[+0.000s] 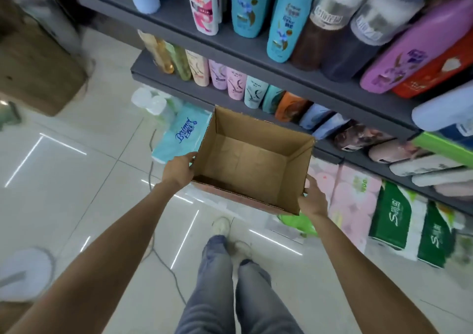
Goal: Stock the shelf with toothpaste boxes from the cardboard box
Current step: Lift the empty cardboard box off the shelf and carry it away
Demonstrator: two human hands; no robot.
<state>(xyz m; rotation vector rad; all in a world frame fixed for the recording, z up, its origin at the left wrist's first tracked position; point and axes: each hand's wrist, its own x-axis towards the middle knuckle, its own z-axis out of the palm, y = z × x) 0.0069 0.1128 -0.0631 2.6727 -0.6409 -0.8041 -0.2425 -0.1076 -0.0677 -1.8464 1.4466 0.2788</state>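
An open cardboard box (252, 163) hangs in the air in front of me, its inside bare, with no toothpaste boxes visible in it. My left hand (179, 171) grips its left wall near the lower corner. My right hand (312, 196) holds the right near corner, fingers curled round the edge. The box is level with the lower grey shelf (330, 151), just in front of it. I see no toothpaste boxes on the shelves in view.
Grey shelves run from upper left to right, packed with shampoo bottles (247, 5) and tubes (236, 84). Tissue packs (183, 135) and green-white paper packs (409, 226) stand on the tiled floor below. A large brown carton (38, 64) stands at left. A cable (163, 259) crosses the floor.
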